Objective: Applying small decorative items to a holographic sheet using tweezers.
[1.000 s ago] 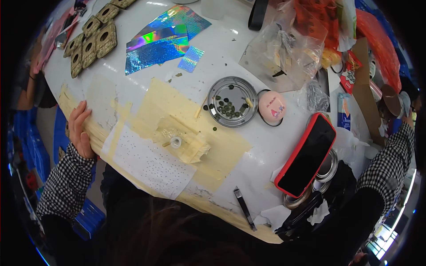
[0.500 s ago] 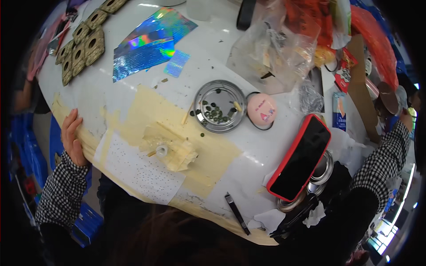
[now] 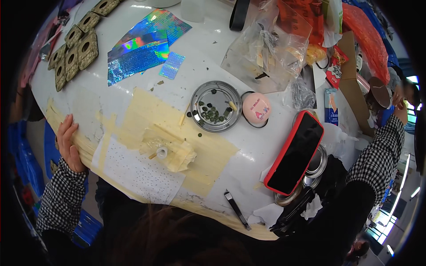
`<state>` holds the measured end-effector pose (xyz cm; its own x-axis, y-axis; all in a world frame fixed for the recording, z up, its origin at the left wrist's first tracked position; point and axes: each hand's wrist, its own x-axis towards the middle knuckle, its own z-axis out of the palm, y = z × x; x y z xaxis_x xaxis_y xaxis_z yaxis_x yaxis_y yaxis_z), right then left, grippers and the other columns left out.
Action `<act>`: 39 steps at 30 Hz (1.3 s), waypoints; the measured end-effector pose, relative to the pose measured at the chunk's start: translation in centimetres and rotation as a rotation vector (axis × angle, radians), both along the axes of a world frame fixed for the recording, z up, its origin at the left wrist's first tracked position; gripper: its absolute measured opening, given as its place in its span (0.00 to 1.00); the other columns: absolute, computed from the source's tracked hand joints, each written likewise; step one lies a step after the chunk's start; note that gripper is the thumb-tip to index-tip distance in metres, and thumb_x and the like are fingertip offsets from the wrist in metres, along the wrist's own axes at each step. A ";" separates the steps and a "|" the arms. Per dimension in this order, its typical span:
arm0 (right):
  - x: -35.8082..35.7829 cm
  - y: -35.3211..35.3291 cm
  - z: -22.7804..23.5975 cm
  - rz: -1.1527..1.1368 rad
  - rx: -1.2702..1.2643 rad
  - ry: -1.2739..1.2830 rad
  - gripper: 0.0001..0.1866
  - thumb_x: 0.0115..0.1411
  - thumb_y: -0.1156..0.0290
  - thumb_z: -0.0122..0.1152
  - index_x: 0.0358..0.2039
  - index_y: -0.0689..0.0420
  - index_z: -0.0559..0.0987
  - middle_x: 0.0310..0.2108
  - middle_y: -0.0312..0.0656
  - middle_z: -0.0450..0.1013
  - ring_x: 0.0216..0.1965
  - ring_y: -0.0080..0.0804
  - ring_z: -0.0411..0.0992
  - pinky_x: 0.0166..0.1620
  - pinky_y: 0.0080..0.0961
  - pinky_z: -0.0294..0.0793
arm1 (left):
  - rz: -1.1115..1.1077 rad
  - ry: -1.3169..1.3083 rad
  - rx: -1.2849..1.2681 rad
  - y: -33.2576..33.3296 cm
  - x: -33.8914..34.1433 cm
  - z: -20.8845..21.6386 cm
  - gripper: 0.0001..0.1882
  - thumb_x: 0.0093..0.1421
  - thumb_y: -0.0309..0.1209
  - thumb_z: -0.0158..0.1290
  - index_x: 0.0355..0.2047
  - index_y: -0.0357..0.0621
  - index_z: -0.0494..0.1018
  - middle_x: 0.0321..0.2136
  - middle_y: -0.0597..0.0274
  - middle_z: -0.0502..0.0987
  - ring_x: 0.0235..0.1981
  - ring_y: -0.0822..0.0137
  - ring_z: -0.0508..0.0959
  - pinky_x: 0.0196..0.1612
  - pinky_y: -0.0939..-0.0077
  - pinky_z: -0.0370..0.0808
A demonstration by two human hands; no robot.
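My left hand (image 3: 69, 144) rests on the table's left edge, fingers stretched out and holding nothing. At the far right, my right hand (image 3: 400, 111) reaches out beside a brown round object (image 3: 378, 95); its fingers are small and blurred, and I cannot make out what they hold. Mid-table, a round metal dish (image 3: 194, 116) contains small dark green pieces and a short pale stub. Touching or almost touching it is a pink round case (image 3: 256, 109). Left of centre, a small white piece with a thin stick (image 3: 161, 152) sits on crumpled masking tape (image 3: 182, 160).
A dotted white sheet (image 3: 137, 170) is taped near the front edge. A red-cased phone (image 3: 295, 153) leans on metal tins (image 3: 317, 164). Holographic sheets (image 3: 137, 57), patterned pieces with holes (image 3: 73, 62), a clear plastic bag (image 3: 248, 57) and a black-handled tool (image 3: 237, 210) lie around.
The whole view has shifted slightly, so the table things appear a little farther left. My left hand stays on the edge; my right hand remains at the far right, its fingers more blurred.
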<state>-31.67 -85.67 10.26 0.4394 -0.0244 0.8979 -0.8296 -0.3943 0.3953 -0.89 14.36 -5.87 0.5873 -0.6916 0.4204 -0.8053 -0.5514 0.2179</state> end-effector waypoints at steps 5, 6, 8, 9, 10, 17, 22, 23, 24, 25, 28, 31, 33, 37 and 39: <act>0.1 3.7 4.5 -0.190 0.373 0.063 0.19 0.53 0.49 0.56 0.41 0.45 0.76 0.36 0.40 0.74 0.38 0.40 0.73 0.43 0.36 0.71 | -0.010 0.014 -0.039 0.0 0.0 -0.1 0.27 0.61 0.40 0.32 0.46 0.29 0.68 0.53 0.38 0.66 0.57 0.45 0.64 0.62 0.54 0.52; -0.6 4.3 6.3 -0.222 0.408 0.099 0.24 0.56 0.48 0.54 0.52 0.40 0.74 0.46 0.39 0.75 0.46 0.39 0.74 0.48 0.34 0.72 | -0.016 0.021 -0.051 -0.2 0.0 -0.3 0.26 0.61 0.40 0.32 0.46 0.29 0.68 0.53 0.38 0.66 0.57 0.45 0.64 0.62 0.54 0.52; 3.0 11.1 5.9 0.082 0.491 0.041 0.21 0.59 0.59 0.56 0.53 0.49 0.73 0.47 0.41 0.74 0.48 0.34 0.73 0.51 0.29 0.70 | 0.005 0.014 -0.033 -0.4 -0.6 0.6 0.26 0.61 0.39 0.33 0.46 0.29 0.68 0.53 0.39 0.66 0.57 0.45 0.64 0.62 0.55 0.52; 3.6 12.9 6.3 0.378 0.616 0.004 0.21 0.59 0.60 0.55 0.53 0.52 0.72 0.48 0.41 0.73 0.48 0.32 0.72 0.52 0.28 0.69 | 0.005 0.019 -0.029 -0.5 -0.5 0.5 0.26 0.61 0.39 0.33 0.47 0.29 0.68 0.53 0.39 0.66 0.57 0.46 0.64 0.62 0.55 0.52; 4.2 15.4 6.8 0.676 0.728 -0.033 0.22 0.60 0.62 0.55 0.54 0.55 0.72 0.50 0.42 0.72 0.49 0.31 0.72 0.54 0.28 0.68 | 0.004 0.024 -0.027 -0.8 -0.4 0.4 0.26 0.60 0.39 0.33 0.47 0.29 0.68 0.53 0.40 0.66 0.57 0.46 0.64 0.62 0.55 0.53; 13.9 49.3 2.9 1.197 1.520 -0.011 0.23 0.57 0.73 0.58 0.55 0.60 0.69 0.40 0.32 0.73 0.41 0.16 0.70 0.47 0.14 0.67 | 0.007 -0.028 -0.046 -0.5 -1.2 1.7 0.24 0.60 0.38 0.36 0.50 0.32 0.67 0.53 0.42 0.67 0.57 0.46 0.64 0.61 0.54 0.55; 14.3 60.9 1.7 1.420 1.870 0.006 0.27 0.52 0.81 0.61 0.54 0.62 0.68 0.38 0.34 0.72 0.39 0.14 0.69 0.44 0.11 0.66 | -0.022 -0.017 -0.112 -1.0 -1.3 1.8 0.23 0.58 0.35 0.41 0.51 0.31 0.65 0.53 0.41 0.66 0.57 0.44 0.64 0.60 0.53 0.55; 14.4 62.8 1.5 1.452 1.961 -0.059 0.28 0.51 0.81 0.62 0.54 0.62 0.68 0.37 0.35 0.72 0.38 0.15 0.70 0.44 0.11 0.67 | -0.025 -0.011 -0.136 -1.0 -1.4 1.8 0.23 0.58 0.34 0.42 0.50 0.31 0.66 0.53 0.41 0.66 0.57 0.45 0.64 0.60 0.53 0.55; 14.4 64.4 1.5 1.469 1.992 -0.053 0.28 0.51 0.81 0.63 0.54 0.62 0.68 0.37 0.35 0.72 0.37 0.14 0.70 0.43 0.10 0.67 | -0.025 -0.005 -0.160 -1.0 -1.6 1.8 0.22 0.58 0.33 0.43 0.50 0.31 0.66 0.53 0.41 0.66 0.57 0.45 0.64 0.60 0.53 0.55; 14.2 65.9 1.4 1.473 2.018 -0.054 0.28 0.51 0.80 0.63 0.54 0.62 0.68 0.36 0.35 0.72 0.36 0.14 0.71 0.42 0.10 0.68 | -0.040 0.006 -0.189 -1.1 -1.4 1.7 0.21 0.57 0.32 0.43 0.49 0.31 0.66 0.52 0.41 0.66 0.57 0.45 0.64 0.61 0.53 0.55; 14.4 69.6 0.1 1.502 1.989 -0.066 0.27 0.51 0.81 0.63 0.53 0.63 0.69 0.36 0.35 0.72 0.28 0.10 0.69 0.33 0.06 0.66 | -0.233 0.090 -0.340 -1.5 -1.3 1.7 0.18 0.60 0.30 0.42 0.47 0.31 0.68 0.49 0.44 0.70 0.54 0.49 0.67 0.59 0.58 0.60; 14.1 74.1 -1.1 1.565 1.935 -0.058 0.25 0.51 0.83 0.62 0.51 0.63 0.70 0.34 0.35 0.73 0.20 0.05 0.62 0.28 0.04 0.62 | -0.431 1.022 -0.533 -2.4 -2.4 3.3 0.19 0.67 0.35 0.37 0.45 0.32 0.68 0.43 0.51 0.74 0.47 0.58 0.74 0.53 0.67 0.67; 13.6 76.2 -1.6 1.589 1.870 -0.016 0.24 0.51 0.84 0.62 0.50 0.63 0.71 0.34 0.36 0.74 0.19 0.04 0.59 0.27 0.03 0.60 | -0.588 1.692 -0.578 -4.4 -2.9 5.4 0.21 0.69 0.39 0.36 0.47 0.33 0.68 0.41 0.52 0.75 0.44 0.62 0.76 0.51 0.68 0.71; 13.5 79.4 -2.8 1.634 1.475 0.163 0.22 0.49 0.88 0.61 0.46 0.62 0.75 0.31 0.36 0.75 0.18 0.05 0.55 0.23 0.05 0.57 | -0.803 2.293 -0.508 -5.6 -3.8 7.3 0.20 0.68 0.38 0.40 0.49 0.33 0.66 0.39 0.51 0.76 0.40 0.66 0.78 0.44 0.73 0.77; 12.9 80.3 -2.0 1.584 1.279 0.334 0.22 0.46 0.89 0.61 0.44 0.61 0.77 0.31 0.39 0.76 0.18 0.14 0.63 0.23 0.10 0.61 | -0.879 2.233 -0.531 -5.0 -3.8 6.2 0.18 0.66 0.35 0.43 0.49 0.33 0.66 0.39 0.52 0.76 0.38 0.68 0.78 0.41 0.78 0.78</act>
